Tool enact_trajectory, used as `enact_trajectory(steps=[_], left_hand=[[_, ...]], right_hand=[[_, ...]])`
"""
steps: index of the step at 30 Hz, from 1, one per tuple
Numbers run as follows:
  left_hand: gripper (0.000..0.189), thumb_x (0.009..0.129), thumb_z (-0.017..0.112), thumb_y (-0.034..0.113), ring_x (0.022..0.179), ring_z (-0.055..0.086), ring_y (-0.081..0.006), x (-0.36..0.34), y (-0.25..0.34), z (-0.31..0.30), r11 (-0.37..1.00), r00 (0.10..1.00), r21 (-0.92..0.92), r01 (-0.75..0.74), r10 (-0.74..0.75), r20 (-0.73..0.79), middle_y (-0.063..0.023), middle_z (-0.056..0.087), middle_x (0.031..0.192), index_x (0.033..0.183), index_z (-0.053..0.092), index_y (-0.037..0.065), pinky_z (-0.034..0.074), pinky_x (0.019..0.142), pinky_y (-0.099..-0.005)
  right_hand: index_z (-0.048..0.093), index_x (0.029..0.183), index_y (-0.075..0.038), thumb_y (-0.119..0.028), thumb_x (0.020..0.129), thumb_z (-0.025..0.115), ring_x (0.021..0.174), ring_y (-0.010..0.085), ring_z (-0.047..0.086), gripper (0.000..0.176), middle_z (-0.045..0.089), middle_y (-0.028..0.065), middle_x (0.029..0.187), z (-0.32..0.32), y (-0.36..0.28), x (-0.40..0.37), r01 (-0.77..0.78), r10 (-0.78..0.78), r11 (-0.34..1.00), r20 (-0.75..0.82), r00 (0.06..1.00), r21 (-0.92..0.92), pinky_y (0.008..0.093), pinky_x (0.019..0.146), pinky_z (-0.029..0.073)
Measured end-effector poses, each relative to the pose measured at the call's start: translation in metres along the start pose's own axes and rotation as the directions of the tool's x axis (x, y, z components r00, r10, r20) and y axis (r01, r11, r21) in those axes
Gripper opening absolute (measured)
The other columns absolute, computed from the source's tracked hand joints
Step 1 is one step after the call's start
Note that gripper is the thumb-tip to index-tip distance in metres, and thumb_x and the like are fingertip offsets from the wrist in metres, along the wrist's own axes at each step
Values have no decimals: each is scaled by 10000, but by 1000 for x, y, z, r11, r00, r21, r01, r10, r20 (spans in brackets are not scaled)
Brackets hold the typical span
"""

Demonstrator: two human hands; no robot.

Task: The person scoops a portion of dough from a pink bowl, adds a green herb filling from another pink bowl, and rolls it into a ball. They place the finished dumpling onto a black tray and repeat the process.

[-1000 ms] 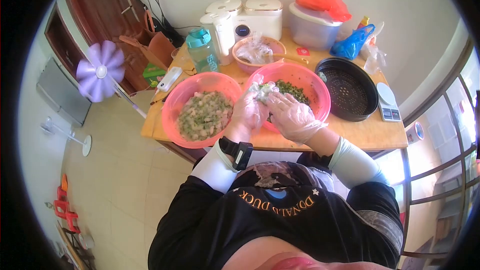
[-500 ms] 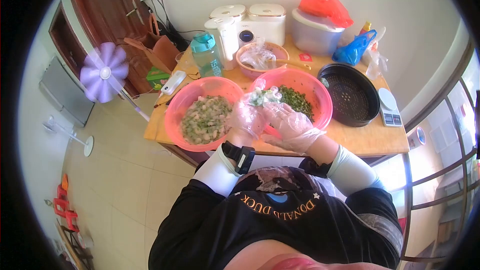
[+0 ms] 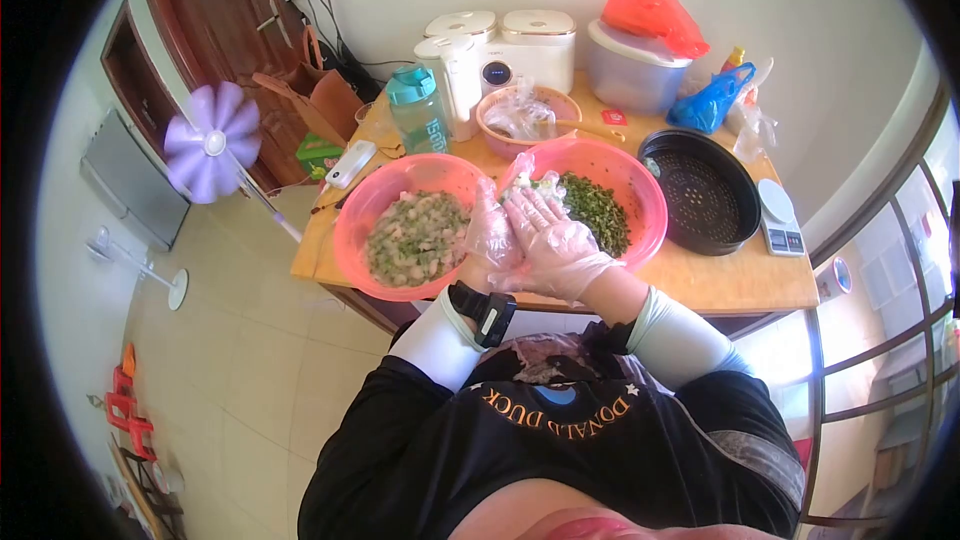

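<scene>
My left hand, in a clear plastic glove, is raised on edge above the gap between two pink bowls. Pressed against it is my gloved right hand, its fingers laid close together with the back showing. A small lump of pale green-and-white mixture shows past the fingertips, pinned between both hands; most of it is hidden. The left pink bowl contains a chunky white-and-green mixture. Chopped dark green filling lies in the right pink bowl, partly behind my right hand.
Right of the bowls are a black perforated steamer tray and a kitchen scale. Behind stand a teal bottle, a white pitcher, and a bowl with plastic film. A purple fan is beside the table's left end.
My right hand has turned and moved left, closing over the lump and against my left hand. Less of the lump shows now. The bowls shift slightly with the camera view.
</scene>
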State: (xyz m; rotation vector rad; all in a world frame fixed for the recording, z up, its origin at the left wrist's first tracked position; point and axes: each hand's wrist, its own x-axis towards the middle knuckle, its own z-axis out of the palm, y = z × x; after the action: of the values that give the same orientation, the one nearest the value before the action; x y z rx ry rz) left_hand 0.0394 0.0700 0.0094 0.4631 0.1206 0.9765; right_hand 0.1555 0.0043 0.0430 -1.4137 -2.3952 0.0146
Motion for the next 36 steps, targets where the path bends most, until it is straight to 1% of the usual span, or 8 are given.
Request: enact_trajectory(steps=[5, 8, 17, 21, 27, 29, 32, 36], left_hand=[[931, 955, 260, 794, 1430, 376, -341, -3, -4, 3, 999, 997, -27, -28, 30, 64, -194, 335, 1599, 1623, 216, 147, 312, 1189, -502], [877, 976, 346, 737, 1300, 504, -323, -6, 2, 13, 994, 989, -106, 2, -18, -148, -190, 470, 1471, 1518, 381, 48, 383, 1144, -487], [920, 931, 364, 788, 1324, 476, -322, -6, -2, 0, 986, 998, -163, -47, 53, 32, -181, 468, 1468, 1519, 381, 80, 370, 1149, -498], [929, 918, 339, 811, 1329, 466, -334, -8, -2, 6, 977, 998, -208, -44, 34, -52, -181, 463, 1475, 1540, 361, 121, 356, 1151, -517], [923, 931, 263, 812, 1320, 468, -347, 4, 1, -20, 991, 990, -127, -38, 54, 128, -191, 461, 1474, 1570, 325, 149, 350, 1146, -528], [909, 945, 256, 795, 1334, 456, -348, 2, 1, -23, 978, 940, -204, 43, 30, 339, -196, 446, 1490, 1579, 311, 146, 337, 1155, -523], [908, 943, 259, 797, 1359, 437, -351, -2, 2, -12, 991, 994, -130, -19, 33, 107, -190, 430, 1506, 1577, 325, 150, 328, 1161, -519], [908, 940, 268, 799, 1378, 422, -355, -12, -2, 4, 978, 998, -208, -23, 33, 45, -183, 426, 1506, 1571, 346, 152, 321, 1169, -521]], right_hand=[[299, 1529, 80, -738, 809, 621, 1529, 399, 214, 1137, 296, 288, 1599, 3, 0, -5, -8, 5, 1000, -91, 996, -27, 483, 1250, 175], [323, 1516, 86, -708, 809, 653, 1517, 413, 239, 1113, 301, 294, 1593, 14, 1, -4, 16, -16, 998, -6, 1000, -67, 496, 1242, 196], [347, 1481, 124, -657, 824, 676, 1442, 467, 369, 1073, 349, 331, 1550, 13, 0, -12, 69, -78, 993, -92, 993, -93, 512, 1219, 256], [331, 1488, 128, -672, 815, 675, 1471, 461, 312, 1101, 333, 334, 1559, -4, -5, -13, -65, 61, 998, -128, 990, -24, 493, 1224, 253], [295, 1518, 102, -664, 806, 695, 1502, 455, 241, 1119, 288, 335, 1579, 5, -1, -12, -95, 104, 991, -91, 990, 99, 474, 1213, 282], [257, 1535, 92, -625, 814, 716, 1495, 482, 230, 1116, 279, 343, 1577, 1, -2, -12, -123, 145, 971, -96, 985, 205, 489, 1201, 300], [229, 1543, 91, -637, 815, 704, 1494, 488, 228, 1133, 269, 337, 1584, 6, 0, -16, -125, 129, 984, -22, 991, 124, 491, 1212, 277], [252, 1528, 98, -734, 820, 620, 1522, 404, 231, 1153, 303, 312, 1583, -7, -8, -3, -83, 78, 994, -59, 995, -73, 514, 1224, 244]])
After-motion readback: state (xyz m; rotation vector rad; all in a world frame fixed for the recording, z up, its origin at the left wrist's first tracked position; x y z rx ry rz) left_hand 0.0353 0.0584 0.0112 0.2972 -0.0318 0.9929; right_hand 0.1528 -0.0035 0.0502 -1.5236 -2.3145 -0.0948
